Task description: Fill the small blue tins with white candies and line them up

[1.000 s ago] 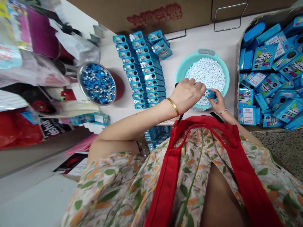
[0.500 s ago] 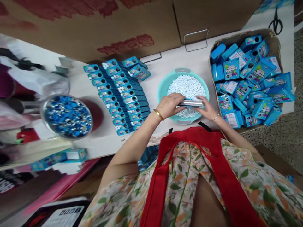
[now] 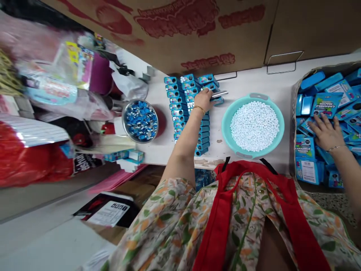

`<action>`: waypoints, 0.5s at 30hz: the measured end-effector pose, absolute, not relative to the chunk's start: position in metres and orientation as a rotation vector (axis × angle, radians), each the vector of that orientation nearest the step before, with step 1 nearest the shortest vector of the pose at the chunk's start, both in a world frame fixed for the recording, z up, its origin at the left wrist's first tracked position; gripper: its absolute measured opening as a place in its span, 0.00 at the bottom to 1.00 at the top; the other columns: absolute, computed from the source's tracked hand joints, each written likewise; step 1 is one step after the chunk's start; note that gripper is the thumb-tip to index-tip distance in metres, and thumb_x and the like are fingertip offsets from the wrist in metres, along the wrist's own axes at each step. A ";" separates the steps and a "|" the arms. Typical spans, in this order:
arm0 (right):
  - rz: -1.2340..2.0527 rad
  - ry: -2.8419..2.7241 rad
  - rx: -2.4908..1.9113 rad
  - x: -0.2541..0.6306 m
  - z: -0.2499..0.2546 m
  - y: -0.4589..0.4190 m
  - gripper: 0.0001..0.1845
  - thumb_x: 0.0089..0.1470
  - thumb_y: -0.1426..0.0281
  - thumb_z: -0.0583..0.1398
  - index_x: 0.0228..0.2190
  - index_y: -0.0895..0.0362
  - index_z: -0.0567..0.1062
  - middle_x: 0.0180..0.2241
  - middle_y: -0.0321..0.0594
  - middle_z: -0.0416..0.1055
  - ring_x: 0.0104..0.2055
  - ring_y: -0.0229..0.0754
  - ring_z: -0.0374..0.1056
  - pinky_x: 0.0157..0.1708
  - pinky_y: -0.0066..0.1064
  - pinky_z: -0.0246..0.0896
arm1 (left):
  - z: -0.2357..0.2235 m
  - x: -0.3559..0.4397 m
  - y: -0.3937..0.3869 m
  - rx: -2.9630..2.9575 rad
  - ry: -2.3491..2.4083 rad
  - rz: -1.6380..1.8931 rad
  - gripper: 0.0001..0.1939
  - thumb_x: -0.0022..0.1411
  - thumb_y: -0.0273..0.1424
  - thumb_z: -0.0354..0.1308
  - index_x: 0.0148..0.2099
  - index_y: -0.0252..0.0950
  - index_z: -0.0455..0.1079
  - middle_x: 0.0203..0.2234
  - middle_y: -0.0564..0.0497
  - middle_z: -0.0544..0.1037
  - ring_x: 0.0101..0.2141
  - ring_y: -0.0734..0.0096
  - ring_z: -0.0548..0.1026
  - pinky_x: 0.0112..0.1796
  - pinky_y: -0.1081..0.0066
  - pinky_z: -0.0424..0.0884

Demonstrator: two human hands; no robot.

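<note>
While the left hand (image 3: pixel 203 101) reaches out over the table (image 3: pixel 216 120) toward its back edge, its fingers grip one end of a silvery bar (image 3: pixel 221 93). The bar's long axis runs roughly parallel to the table's front edge; its free end points right, tipped slightly toward the back edge. Just below it, partly covered by the hand, a blue box (image 3: pixel 220 101) sits at the right side of the rows of blue candy boxes (image 3: pixel 176 100); whether the fingers touch that box, I cannot tell. Those rows run from near the back edge toward the front edge, their holed ends facing up.

Near the table's right end, the right hand (image 3: pixel 328 132) lies palm down, fingers spread apart, over jumbled Caramelo Macizo boxes (image 3: pixel 304 148) in a cardboard carton (image 3: pixel 293 113). These point every which way. Between the rows and this carton stands a teal basin (image 3: pixel 225 128) of white candies (image 3: pixel 255 126). Left of the rows is a metal bowl (image 3: pixel 124 122) of blue and silver pieces (image 3: pixel 141 120).
</note>
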State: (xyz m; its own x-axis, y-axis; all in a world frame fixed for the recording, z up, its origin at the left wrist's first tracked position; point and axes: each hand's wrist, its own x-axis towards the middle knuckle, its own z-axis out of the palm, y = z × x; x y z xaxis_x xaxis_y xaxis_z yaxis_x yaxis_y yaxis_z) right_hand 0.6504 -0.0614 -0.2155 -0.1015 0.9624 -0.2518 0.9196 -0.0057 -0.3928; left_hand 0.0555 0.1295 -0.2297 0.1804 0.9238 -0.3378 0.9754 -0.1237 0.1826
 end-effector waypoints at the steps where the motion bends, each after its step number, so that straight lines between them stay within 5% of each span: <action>1: 0.731 -2.142 -2.020 0.651 -0.217 -0.062 0.31 0.41 0.82 0.64 0.45 0.43 0.84 0.74 0.52 0.68 0.83 0.56 0.55 0.82 0.65 0.31 | -0.237 0.053 0.132 2.089 1.810 -0.197 0.17 0.65 0.37 0.64 0.54 0.39 0.76 0.55 0.35 0.79 0.57 0.41 0.78 0.57 0.49 0.75; 7: 0.721 -2.115 -2.016 0.662 -0.216 -0.062 0.32 0.47 0.77 0.64 0.54 0.45 0.82 0.69 0.54 0.75 0.80 0.55 0.61 0.84 0.58 0.38 | -0.249 0.047 0.138 2.060 1.870 0.029 0.29 0.66 0.38 0.63 0.67 0.38 0.69 0.64 0.32 0.74 0.59 0.42 0.76 0.58 0.47 0.76; 10: 0.670 -2.086 -2.086 0.659 -0.215 -0.059 0.32 0.52 0.74 0.66 0.60 0.53 0.78 0.68 0.63 0.76 0.78 0.56 0.65 0.83 0.54 0.43 | -0.236 0.061 0.115 2.105 1.724 0.157 0.26 0.72 0.38 0.59 0.69 0.41 0.68 0.62 0.35 0.75 0.60 0.47 0.76 0.61 0.50 0.75; 15: 0.432 -1.627 -2.135 0.648 -0.205 -0.064 0.38 0.60 0.52 0.68 0.64 0.57 0.69 0.63 0.71 0.73 0.69 0.62 0.73 0.70 0.57 0.65 | -0.217 0.104 0.052 2.131 1.230 -0.111 0.20 0.74 0.33 0.56 0.64 0.36 0.72 0.54 0.38 0.79 0.55 0.51 0.78 0.60 0.55 0.74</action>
State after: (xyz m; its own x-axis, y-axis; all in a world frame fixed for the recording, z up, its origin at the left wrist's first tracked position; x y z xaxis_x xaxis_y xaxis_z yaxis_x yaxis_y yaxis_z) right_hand 0.6475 -0.0644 -0.2052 0.2670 0.9637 0.0072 0.8332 -0.2271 -0.5041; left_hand 0.1038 0.0523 -0.2166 0.5528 0.7403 -0.3825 0.7967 -0.3351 0.5030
